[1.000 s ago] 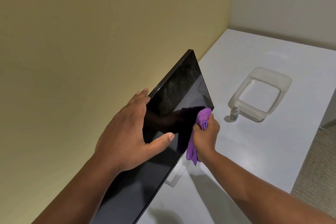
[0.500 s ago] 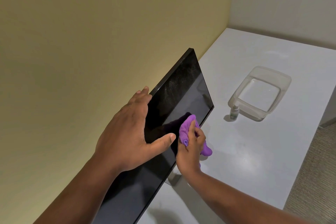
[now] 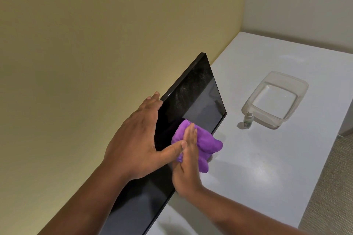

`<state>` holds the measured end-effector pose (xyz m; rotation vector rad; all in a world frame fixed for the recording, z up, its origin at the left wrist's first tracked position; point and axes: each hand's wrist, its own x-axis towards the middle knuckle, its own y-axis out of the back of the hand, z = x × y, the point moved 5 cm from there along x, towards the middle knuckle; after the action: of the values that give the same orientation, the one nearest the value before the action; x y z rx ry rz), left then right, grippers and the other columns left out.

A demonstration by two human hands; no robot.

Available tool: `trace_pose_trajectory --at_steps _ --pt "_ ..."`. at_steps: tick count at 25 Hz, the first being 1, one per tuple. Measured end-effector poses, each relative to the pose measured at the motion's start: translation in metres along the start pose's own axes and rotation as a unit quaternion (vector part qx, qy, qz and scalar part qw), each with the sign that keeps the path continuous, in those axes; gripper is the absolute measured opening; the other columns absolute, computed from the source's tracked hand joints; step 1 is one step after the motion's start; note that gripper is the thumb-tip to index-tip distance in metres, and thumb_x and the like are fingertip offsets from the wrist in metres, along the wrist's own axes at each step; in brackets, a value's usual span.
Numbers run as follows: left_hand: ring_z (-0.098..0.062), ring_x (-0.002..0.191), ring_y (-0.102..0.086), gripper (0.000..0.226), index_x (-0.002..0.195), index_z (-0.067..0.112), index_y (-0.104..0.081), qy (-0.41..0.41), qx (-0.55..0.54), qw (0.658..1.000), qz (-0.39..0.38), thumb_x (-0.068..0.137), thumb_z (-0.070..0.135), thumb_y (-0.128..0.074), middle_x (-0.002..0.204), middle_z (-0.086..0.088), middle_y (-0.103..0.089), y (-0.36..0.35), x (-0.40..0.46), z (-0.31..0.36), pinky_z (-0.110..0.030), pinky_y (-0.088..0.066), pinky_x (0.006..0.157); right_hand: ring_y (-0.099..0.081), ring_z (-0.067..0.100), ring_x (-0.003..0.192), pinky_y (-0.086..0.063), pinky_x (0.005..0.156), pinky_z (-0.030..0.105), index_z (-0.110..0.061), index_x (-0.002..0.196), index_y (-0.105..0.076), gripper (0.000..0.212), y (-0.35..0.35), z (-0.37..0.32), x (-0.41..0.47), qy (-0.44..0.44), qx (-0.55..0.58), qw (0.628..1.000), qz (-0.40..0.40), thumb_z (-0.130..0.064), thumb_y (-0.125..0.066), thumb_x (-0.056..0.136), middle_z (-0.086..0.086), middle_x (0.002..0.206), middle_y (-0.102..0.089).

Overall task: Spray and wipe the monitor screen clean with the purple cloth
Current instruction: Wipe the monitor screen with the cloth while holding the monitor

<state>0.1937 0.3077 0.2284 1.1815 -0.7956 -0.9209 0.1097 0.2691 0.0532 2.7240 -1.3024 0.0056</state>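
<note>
left hand (image 3: 137,139) flat, steadying monitor (image 3: 193,105); right hand (image 3: 188,160) flat, pressing purple cloth (image 3: 204,143) on screen

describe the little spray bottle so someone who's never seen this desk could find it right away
Start at the white desk that runs to the right of the black monitor. On it stands a clear plastic tub, and the spray bottle stands upright at the tub's near left corner. It is the smallest thing there, slim, with a white cap and a greenish label.

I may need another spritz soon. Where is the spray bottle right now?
In the head view, the spray bottle stands upright on the white table, right of the monitor, by the near-left corner of the clear plastic tub.
</note>
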Motion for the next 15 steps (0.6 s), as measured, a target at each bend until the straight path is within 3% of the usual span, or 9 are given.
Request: trace_pose_trajectory --at_steps 2,3,5,6,9,11,12,13,15 --pt "-0.002 0.155 -0.006 0.107 0.159 0.030 -0.010 -0.002 -0.006 1.000 0.000 0.077 0.094 -0.034 0.171 0.014 -0.004 0.001 0.000 0.000 -0.034 -0.024 0.120 0.005 0.018 0.159 -0.013 0.128 0.049 -0.024 0.161 0.003 0.085 0.014 0.004 0.022 -0.082 0.017 0.996 0.024 -0.001 -0.055 0.102 -0.002 0.172 0.006" --pt "-0.001 0.155 -0.006 0.106 0.158 0.030 -0.010 -0.002 -0.009 1.000 -0.001 0.078 0.093 -0.036 0.171 0.014 -0.004 0.000 0.000 0.001 -0.034 -0.024 0.120 0.003 0.021 0.159 -0.011 0.129 0.048 -0.024 0.160 0.000 0.080 0.021 -0.002 0.036 -0.101 0.022 0.993 0.056 -0.014 -0.056 0.103 0.002 0.172 0.003" --pt "-0.001 0.155 -0.007 0.105 0.158 0.029 -0.011 -0.003 -0.011 1.000 -0.004 0.078 0.089 -0.042 0.171 0.013 -0.004 0.000 0.000 0.001 -0.034 -0.025 0.121 0.008 0.020 0.159 -0.002 0.130 0.042 -0.020 0.161 0.003 0.082 0.016 -0.035 0.055 -0.064 0.023 0.993 0.097 -0.052 -0.042 0.100 0.001 0.171 0.008" --pt "-0.002 0.155 -0.007 0.105 0.159 0.027 -0.011 -0.002 -0.013 1.000 -0.005 0.078 0.087 -0.044 0.171 0.013 -0.004 0.000 -0.001 0.000 -0.034 -0.025 0.121 0.012 0.020 0.158 0.001 0.129 0.041 -0.019 0.162 0.004 0.083 0.004 -0.054 0.054 -0.016 0.013 0.996 0.091 -0.055 -0.034 0.099 0.000 0.171 0.012" --pt "0.000 0.154 -0.010 0.103 0.160 0.027 -0.015 0.004 -0.031 0.999 -0.006 0.079 0.082 -0.048 0.171 0.014 -0.007 0.002 -0.001 -0.002 -0.033 -0.026 0.120 0.010 0.028 0.158 -0.007 0.126 0.058 -0.023 0.163 0.007 0.084 -0.025 -0.061 0.007 0.135 -0.033 0.990 0.031 -0.014 -0.051 0.103 0.000 0.172 0.010" --pt "0.003 0.153 -0.011 0.101 0.158 0.031 -0.017 0.005 -0.044 0.999 -0.004 0.077 0.081 -0.050 0.170 0.018 -0.008 0.003 -0.001 -0.001 -0.031 -0.027 0.119 0.005 0.033 0.158 -0.015 0.123 0.066 -0.023 0.164 0.001 0.092 -0.010 -0.032 -0.002 0.142 -0.016 0.990 0.017 0.005 -0.057 0.097 0.006 0.172 0.003" --pt "0.003 0.153 -0.012 0.100 0.157 0.033 -0.016 0.005 -0.047 0.999 -0.004 0.076 0.083 -0.050 0.170 0.019 -0.007 0.003 0.000 0.000 -0.030 -0.028 0.118 0.004 0.032 0.159 -0.018 0.122 0.066 -0.021 0.163 -0.002 0.091 -0.001 -0.023 0.007 0.113 -0.001 0.993 0.033 0.005 -0.059 0.097 0.007 0.172 0.001" --pt "0.004 0.153 -0.012 0.100 0.156 0.034 -0.015 0.005 -0.047 0.999 -0.004 0.076 0.085 -0.048 0.169 0.020 -0.007 0.003 0.000 0.002 -0.029 -0.028 0.117 0.003 0.027 0.159 -0.019 0.123 0.063 -0.020 0.163 -0.004 0.087 0.007 -0.021 0.021 0.055 0.020 0.996 0.062 -0.005 -0.061 0.099 0.003 0.172 0.002" --pt "0.001 0.153 -0.014 0.101 0.156 0.035 -0.015 0.003 -0.043 0.999 -0.003 0.075 0.088 -0.044 0.170 0.020 -0.007 0.002 0.000 0.004 -0.032 -0.030 0.116 0.000 0.025 0.159 -0.019 0.125 0.058 -0.020 0.162 -0.005 0.080 0.014 -0.036 0.056 -0.009 0.069 0.983 0.172 -0.050 -0.050 0.103 -0.001 0.172 0.001"
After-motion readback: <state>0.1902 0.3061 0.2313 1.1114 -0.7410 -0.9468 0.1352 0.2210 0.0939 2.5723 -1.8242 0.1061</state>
